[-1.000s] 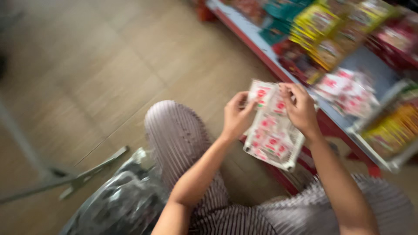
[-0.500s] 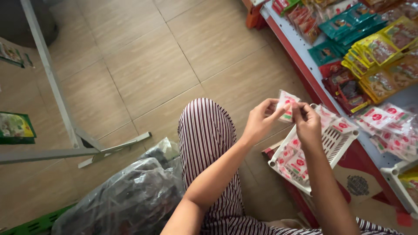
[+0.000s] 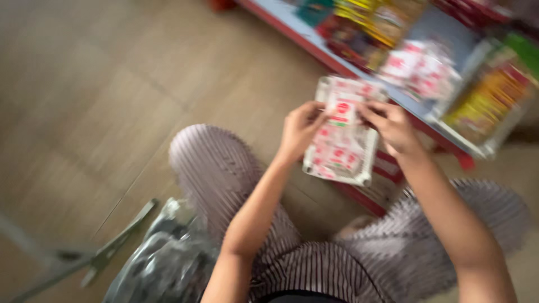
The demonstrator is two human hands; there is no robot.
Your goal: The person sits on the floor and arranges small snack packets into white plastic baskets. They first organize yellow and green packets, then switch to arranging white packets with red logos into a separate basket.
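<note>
I am crouched with striped trousers over my knees. My left hand (image 3: 300, 129) and my right hand (image 3: 393, 126) together pinch a small white-and-red sachet (image 3: 341, 109) between their fingertips. Just below the hands sits a white wire basket (image 3: 365, 157) filled with several more red-and-white sachets (image 3: 334, 154). The picture is blurred by motion.
A low shelf with a red edge (image 3: 314, 47) runs along the upper right, stocked with colourful snack packets (image 3: 365, 28) and more white-and-red packets (image 3: 421, 64). A dark plastic bag (image 3: 163, 264) lies by my left knee. A grey metal frame (image 3: 95, 261) rests on the tiled floor.
The view has swung and blurred; the shelf now sits higher right. Both hands still hold a sachet over the basket, now slightly higher in the frame.
</note>
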